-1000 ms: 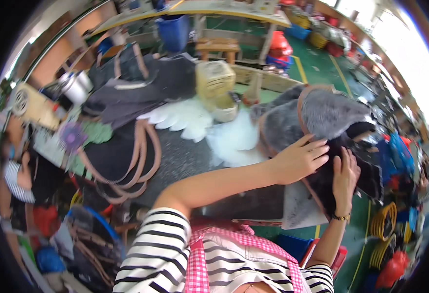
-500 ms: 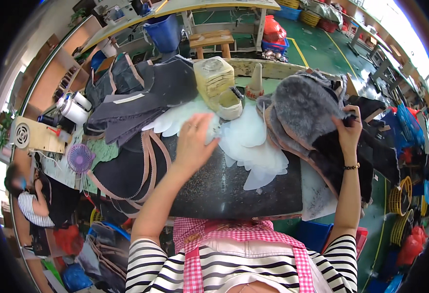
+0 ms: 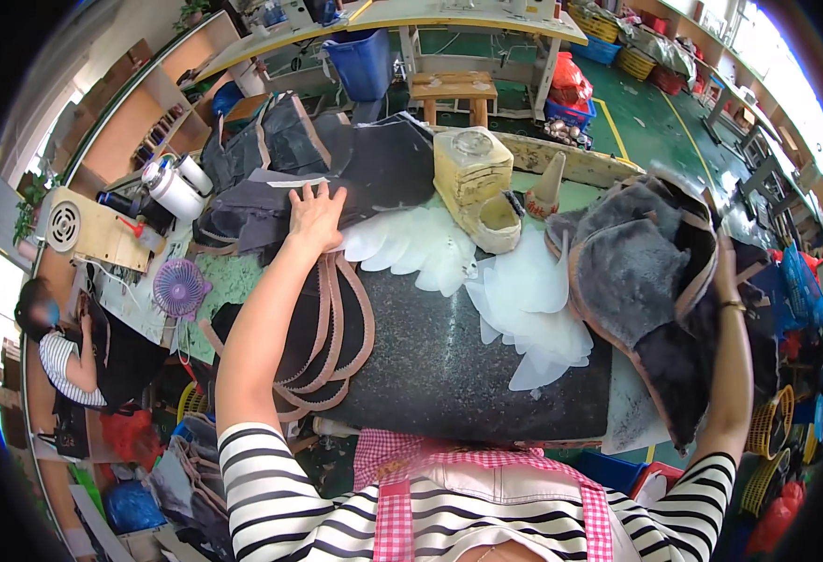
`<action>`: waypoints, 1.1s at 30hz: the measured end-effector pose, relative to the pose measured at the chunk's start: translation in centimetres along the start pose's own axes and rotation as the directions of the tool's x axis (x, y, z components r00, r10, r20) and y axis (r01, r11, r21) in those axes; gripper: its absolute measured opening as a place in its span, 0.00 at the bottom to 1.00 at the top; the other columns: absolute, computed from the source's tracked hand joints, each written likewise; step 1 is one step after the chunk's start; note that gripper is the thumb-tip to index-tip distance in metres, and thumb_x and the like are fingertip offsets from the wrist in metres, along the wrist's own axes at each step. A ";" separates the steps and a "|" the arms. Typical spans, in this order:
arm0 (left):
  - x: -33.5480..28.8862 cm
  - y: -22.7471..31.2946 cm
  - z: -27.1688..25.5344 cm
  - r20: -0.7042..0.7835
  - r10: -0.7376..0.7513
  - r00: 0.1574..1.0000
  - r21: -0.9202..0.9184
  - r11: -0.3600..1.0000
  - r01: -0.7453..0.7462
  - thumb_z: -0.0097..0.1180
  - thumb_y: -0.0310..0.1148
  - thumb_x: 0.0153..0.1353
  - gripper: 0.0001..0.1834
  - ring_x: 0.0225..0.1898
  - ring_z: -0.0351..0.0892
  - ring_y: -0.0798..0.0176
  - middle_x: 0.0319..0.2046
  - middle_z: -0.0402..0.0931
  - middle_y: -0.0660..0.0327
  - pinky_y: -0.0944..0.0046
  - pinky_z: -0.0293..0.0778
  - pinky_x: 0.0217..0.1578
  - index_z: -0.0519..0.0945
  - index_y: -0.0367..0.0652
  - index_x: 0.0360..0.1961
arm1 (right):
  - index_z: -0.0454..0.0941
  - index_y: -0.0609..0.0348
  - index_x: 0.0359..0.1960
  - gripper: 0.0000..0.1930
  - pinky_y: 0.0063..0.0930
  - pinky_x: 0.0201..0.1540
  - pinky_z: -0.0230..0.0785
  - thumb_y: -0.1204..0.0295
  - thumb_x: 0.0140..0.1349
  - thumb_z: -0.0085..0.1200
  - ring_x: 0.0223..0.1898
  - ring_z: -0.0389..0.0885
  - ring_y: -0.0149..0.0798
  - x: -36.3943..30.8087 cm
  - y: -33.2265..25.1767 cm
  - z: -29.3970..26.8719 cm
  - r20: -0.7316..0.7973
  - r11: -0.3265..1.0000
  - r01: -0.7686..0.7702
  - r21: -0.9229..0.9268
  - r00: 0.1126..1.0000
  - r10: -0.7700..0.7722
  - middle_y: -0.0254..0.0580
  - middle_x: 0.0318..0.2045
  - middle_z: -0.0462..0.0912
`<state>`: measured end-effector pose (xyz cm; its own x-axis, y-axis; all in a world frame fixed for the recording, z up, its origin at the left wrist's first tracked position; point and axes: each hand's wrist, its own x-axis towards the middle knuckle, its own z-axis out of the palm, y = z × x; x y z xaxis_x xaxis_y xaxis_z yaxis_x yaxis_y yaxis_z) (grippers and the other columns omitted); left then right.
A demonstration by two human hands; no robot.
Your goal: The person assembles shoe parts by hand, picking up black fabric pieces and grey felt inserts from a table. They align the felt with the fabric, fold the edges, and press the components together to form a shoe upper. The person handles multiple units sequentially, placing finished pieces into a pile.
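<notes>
My left hand [image 3: 316, 220] lies with fingers spread on the dark fabric pieces [image 3: 379, 164] stacked at the left back of the table. On the right, my right hand [image 3: 728, 267] is against the outer edge of a grey plush piece [image 3: 622, 244] with brown trim; its fingers are mostly hidden. The plush bulges up, its trimmed rim standing open toward that hand. Between my hands, thin translucent white sheets [image 3: 421, 245] fan out in overlapping layers, with a second fan [image 3: 529, 300] beside them. Brown-edged dark pieces [image 3: 285, 323] lie below my left forearm.
A yellowish container [image 3: 472, 173] with a small cup [image 3: 499, 225] and a pale cone [image 3: 547, 187] stand at the table's back. A purple fan [image 3: 180, 288] and a white flask [image 3: 170, 192] are at left. Another person [image 3: 65, 347] sits far left.
My left hand has moved left and away from me, from above the white sheets onto the dark fabric, fingers spreading. My right hand has shifted outward, and the plush piece has lifted and turned. The view has shifted.
</notes>
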<state>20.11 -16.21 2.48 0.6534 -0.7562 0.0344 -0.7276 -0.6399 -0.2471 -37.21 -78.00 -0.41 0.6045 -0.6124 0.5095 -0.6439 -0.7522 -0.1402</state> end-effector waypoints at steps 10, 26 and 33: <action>-4.6 -2.3 -1.5 -0.261 0.000 0.965 -0.258 0.964 -0.069 0.61 0.35 0.52 0.25 0.61 0.68 0.51 0.56 0.73 0.55 0.42 0.60 0.61 0.77 0.46 0.54 | 0.70 0.58 0.60 0.25 0.35 0.48 0.72 0.65 0.61 0.57 0.48 0.80 0.41 2.5 -20.7 -12.3 -0.143 0.963 -0.078 0.257 0.983 0.118 0.48 0.47 0.81; -20.6 -3.6 -0.6 0.158 -0.361 0.919 -0.140 0.913 0.383 0.42 0.66 0.60 0.41 0.41 0.82 0.44 0.35 0.82 0.43 0.43 0.64 0.54 0.77 0.33 0.46 | 0.58 0.58 0.66 0.57 0.44 0.62 0.63 0.36 0.36 0.64 0.61 0.68 0.60 11.9 -55.4 10.5 0.549 0.904 0.033 0.427 0.784 -0.288 0.65 0.59 0.68; -16.0 -10.2 0.1 0.558 -0.131 0.819 -0.437 0.793 0.424 0.53 0.73 0.48 0.47 0.38 0.83 0.44 0.34 0.82 0.41 0.55 0.75 0.44 0.81 0.29 0.38 | 0.61 0.61 0.63 0.53 0.43 0.58 0.66 0.37 0.39 0.60 0.56 0.73 0.62 10.3 -58.2 3.7 0.496 0.977 0.036 0.212 0.857 -0.139 0.68 0.55 0.72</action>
<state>17.12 2.41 4.32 0.7472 -0.4597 -0.4799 -0.3913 -0.8880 0.2415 8.24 -41.44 9.83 0.8404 -0.5408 0.0349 -0.5077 -0.8082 -0.2985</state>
